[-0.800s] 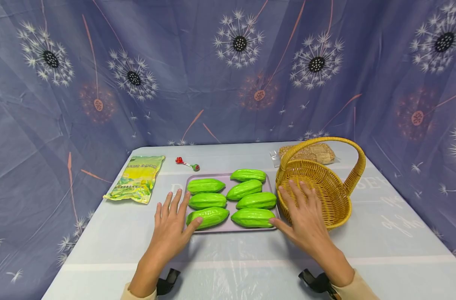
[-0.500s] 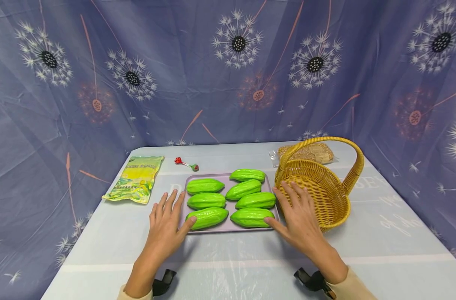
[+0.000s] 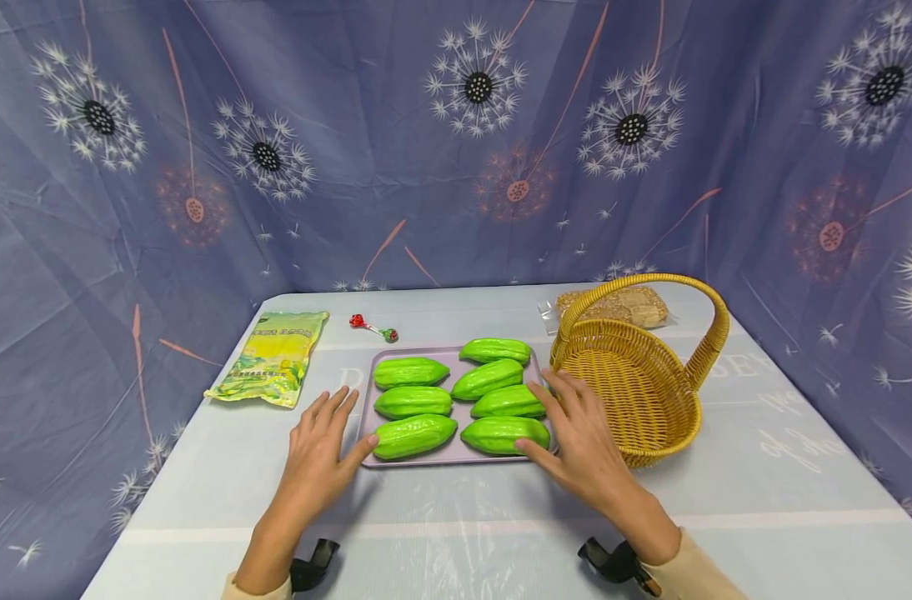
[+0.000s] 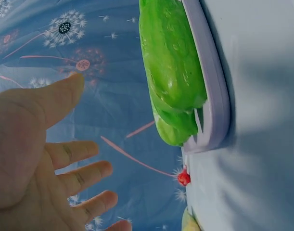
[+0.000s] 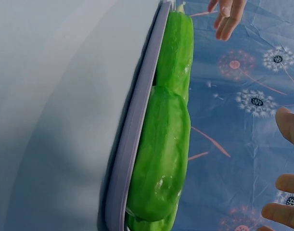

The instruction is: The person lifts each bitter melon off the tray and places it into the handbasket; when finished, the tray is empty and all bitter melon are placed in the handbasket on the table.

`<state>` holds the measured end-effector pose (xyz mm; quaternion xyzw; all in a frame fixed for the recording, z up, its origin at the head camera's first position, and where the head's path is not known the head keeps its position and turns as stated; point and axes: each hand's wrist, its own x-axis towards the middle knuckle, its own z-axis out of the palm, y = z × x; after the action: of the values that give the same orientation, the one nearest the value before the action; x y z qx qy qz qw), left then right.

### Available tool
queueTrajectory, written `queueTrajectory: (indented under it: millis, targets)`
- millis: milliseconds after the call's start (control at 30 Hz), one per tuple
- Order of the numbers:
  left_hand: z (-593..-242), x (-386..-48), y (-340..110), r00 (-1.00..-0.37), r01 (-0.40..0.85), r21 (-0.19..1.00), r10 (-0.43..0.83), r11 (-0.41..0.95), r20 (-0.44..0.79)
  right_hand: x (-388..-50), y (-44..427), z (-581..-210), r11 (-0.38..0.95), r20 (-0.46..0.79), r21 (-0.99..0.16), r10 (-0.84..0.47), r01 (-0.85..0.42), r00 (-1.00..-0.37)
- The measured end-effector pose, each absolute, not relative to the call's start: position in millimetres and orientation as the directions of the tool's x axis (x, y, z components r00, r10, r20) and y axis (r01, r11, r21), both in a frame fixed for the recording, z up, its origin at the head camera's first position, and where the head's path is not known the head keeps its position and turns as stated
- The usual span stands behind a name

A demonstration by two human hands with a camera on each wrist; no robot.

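Note:
Several green, ridged, gourd-like pieces (image 3: 414, 437) lie in two columns on a shallow lilac tray (image 3: 456, 454). In the head view my left hand (image 3: 317, 450) is held beside the tray's left edge, its fingers spread and holding nothing. My right hand (image 3: 587, 446) hovers over the tray's right edge, covering part of the right-hand pieces. The left wrist view shows a gap between that hand (image 4: 45, 159) and the nearest green piece (image 4: 173, 57). From the right wrist, fingers (image 5: 286, 214) also appear apart from the green pieces (image 5: 161, 154).
A yellow wicker basket (image 3: 628, 400) with a tall handle stands just right of the tray. Behind it lies a clear bag of brown food (image 3: 643, 306). A yellow-green packet (image 3: 272, 358) is at left, and a small red-and-green item (image 3: 374, 328) lies behind the tray.
Both hands have drifted left and slightly toward me. My right hand has come away from in front of the basket to the tray's right edge. The tray and green pieces stay put.

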<state>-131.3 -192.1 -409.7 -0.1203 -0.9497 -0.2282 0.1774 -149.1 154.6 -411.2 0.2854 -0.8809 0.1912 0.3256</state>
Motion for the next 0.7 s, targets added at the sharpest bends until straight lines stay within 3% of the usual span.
queueTrajectory:
  millis: [700]
  targets:
    - [-427.9,-146.4,-218.8,-0.925,0.365,0.512,0.244,0.778,0.290,-145.8,143.7,-424.3,0.739,0.581,-0.254,-0.399,-0.624,-0.710]
